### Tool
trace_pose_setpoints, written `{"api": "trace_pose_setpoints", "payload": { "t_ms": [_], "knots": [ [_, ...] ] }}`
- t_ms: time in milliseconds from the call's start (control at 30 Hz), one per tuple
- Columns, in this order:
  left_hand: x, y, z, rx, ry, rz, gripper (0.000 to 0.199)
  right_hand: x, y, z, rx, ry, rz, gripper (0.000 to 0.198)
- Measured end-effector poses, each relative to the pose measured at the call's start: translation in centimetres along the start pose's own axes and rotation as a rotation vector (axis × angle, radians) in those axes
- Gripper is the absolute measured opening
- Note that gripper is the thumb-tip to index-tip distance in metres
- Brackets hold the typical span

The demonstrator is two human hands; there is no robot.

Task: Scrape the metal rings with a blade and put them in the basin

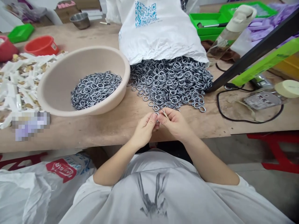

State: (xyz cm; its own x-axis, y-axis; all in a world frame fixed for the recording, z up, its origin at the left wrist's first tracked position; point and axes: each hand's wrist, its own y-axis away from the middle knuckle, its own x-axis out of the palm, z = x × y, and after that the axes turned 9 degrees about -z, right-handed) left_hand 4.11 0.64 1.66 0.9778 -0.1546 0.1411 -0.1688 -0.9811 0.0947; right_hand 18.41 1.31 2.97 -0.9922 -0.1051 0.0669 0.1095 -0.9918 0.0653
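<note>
Just above the table's front edge, both hands meet. My left hand (147,126) is closed, thumb and fingers pinching a small grey ring (157,117). My right hand (174,123) is closed round a thin tool with a pale handle (165,114), its narrow tip near the ring; the exact kind of tool is too small to make out. Right behind the hands spreads a heap of grey rings (173,81), spilling from the mouth of a white sack (161,37). To the left, a large beige basin (53,81) holds many more such rings (95,88).
White and brown strips (14,81) cover the table's left side, with a red bowl (40,46) behind. On the right stand a black bar (252,53), a lime green bar (268,62), a lying bottle (263,99) and a looped black cable (219,109). Green trays (207,20) sit behind.
</note>
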Motion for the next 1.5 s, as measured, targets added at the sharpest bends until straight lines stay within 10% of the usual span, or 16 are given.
{"api": "trace_pose_setpoints", "payload": {
  "t_ms": [133,267,700,967,1067,1300,1500],
  "knots": [
    [0.0,0.5,0.6,-0.233,0.301,-0.094,0.047,-0.4,0.5,-1.1,-0.21,0.395,-0.202,0.053],
    [-0.2,0.9,0.1,-0.314,0.398,-0.146,0.049,-0.2,1.3,-0.9,-0.409,0.673,-0.024,0.058],
    [-1.5,2.5,0.8,-0.183,0.372,0.147,0.049,-1.2,-2.1,-1.3,-0.203,0.974,-0.11,0.05],
    [-3.9,1.4,0.8,-0.303,0.433,-0.187,0.031,0.6,-7.9,-1.2,-0.228,1.52,-0.028,0.027],
    [-4.6,0.8,0.7,-0.324,0.459,-0.289,0.023,1.1,-7.2,-0.8,-0.248,1.32,-0.018,0.021],
    [-2.4,1.0,1.7,-0.216,0.431,-0.293,0.042,3.7,-0.7,-1.0,0.062,0.04,0.084,0.034],
    [-1.3,1.3,2.2,-0.119,0.35,-0.302,0.048,3.2,0.1,-1.8,-0.054,0.209,-0.116,0.047]
  ]
}}
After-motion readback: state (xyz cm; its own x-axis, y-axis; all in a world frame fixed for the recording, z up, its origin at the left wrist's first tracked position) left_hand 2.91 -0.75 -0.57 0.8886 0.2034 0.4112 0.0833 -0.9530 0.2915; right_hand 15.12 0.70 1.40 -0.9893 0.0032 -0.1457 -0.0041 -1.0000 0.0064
